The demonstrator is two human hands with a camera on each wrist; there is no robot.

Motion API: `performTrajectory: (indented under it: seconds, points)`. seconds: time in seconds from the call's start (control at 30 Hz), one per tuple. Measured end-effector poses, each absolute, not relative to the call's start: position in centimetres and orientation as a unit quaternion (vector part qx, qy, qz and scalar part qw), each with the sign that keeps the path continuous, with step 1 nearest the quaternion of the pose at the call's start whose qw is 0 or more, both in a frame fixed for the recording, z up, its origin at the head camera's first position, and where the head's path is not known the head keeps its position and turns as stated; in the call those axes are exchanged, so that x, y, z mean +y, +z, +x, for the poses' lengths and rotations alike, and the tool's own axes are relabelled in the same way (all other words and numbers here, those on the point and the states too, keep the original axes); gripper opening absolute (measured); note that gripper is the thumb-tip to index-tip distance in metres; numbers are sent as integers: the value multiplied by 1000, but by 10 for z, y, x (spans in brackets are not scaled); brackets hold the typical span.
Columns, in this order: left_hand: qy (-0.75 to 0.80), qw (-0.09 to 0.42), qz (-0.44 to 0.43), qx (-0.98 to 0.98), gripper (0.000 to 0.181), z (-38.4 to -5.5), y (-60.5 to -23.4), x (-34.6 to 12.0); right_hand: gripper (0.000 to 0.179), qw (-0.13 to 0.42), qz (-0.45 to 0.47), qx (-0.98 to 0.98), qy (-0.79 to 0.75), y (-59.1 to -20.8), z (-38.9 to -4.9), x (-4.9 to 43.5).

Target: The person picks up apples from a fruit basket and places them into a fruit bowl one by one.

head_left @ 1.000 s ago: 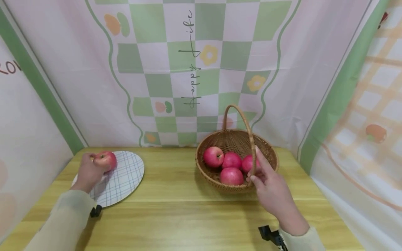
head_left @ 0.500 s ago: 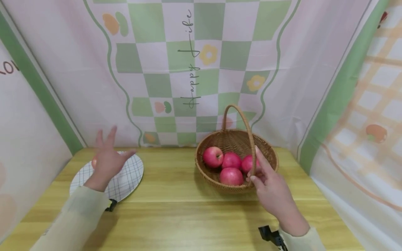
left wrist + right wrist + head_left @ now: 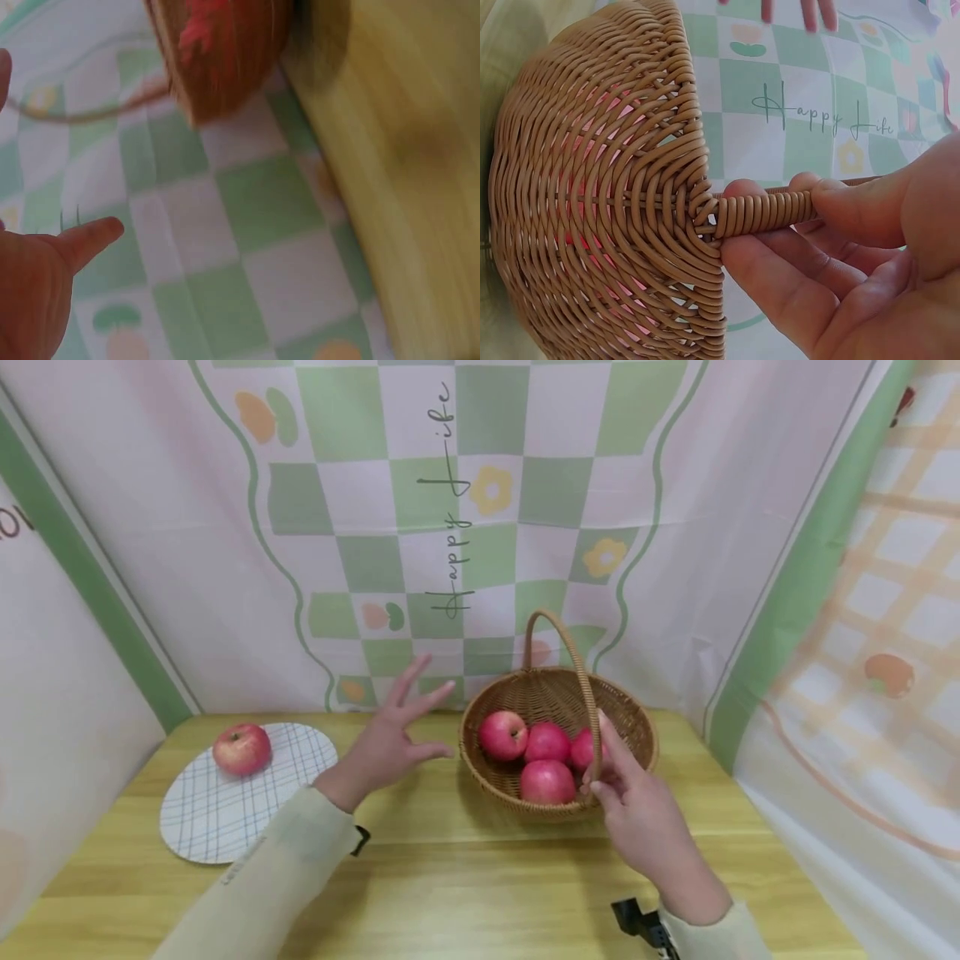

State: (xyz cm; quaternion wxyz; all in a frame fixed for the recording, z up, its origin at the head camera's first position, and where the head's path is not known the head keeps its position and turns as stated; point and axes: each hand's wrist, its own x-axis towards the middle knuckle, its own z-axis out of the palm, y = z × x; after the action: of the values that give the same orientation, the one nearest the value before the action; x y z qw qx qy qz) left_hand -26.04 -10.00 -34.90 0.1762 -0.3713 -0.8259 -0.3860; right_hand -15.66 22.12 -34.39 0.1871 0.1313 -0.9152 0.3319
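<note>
My right hand (image 3: 648, 822) pinches the handle of a brown wicker basket (image 3: 600, 187) low down, where it meets the rim; the right wrist view shows thumb and fingers round the wrapped handle (image 3: 769, 212). Several red apples (image 3: 547, 782) lie inside the basket. Left of it, my left hand (image 3: 382, 747) hovers over the table with fingers spread, holding nothing. In the left wrist view its thumb (image 3: 94, 238) sticks out, apart from the basket. A single red apple (image 3: 242, 749) sits on a round white plate (image 3: 217, 827) with a blue grid pattern at the left.
Everything stands on a yellow wood-grain table (image 3: 450, 885). Behind it hangs a green-and-white checked cloth (image 3: 427, 493) with lettering, close to the basket's back. More printed cloth (image 3: 847, 635) closes off the right side.
My left hand has let go of the apple on the plate and moved right, fingers spread, toward the basket. The right hand keeps its hold on the handle.
</note>
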Motion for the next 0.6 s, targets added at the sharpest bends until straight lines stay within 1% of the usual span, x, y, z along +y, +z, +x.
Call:
performTrajectory:
  seconds: [0.1,0.17,0.37,0.47,0.6]
  points:
    - [-399,126,-389,-821,85,-260,-356,-76,94,189,134,-917,323,-344,-156,221]
    - [-403,102,-401,-816,84,-260,-360,-63,94,189,138,-919,318,-345,-156,221]
    - [-372,49,-432,-821,82,-259,-370,-31,89,195,154,-922,298,-347,-156,220]
    - [-361,22,-434,-825,83,-259,-372,-20,85,194,161,-924,287,-346,-155,219]
    - [-355,-11,-444,-823,87,-262,-378,-9,84,191,168,-926,280,-345,-154,216]
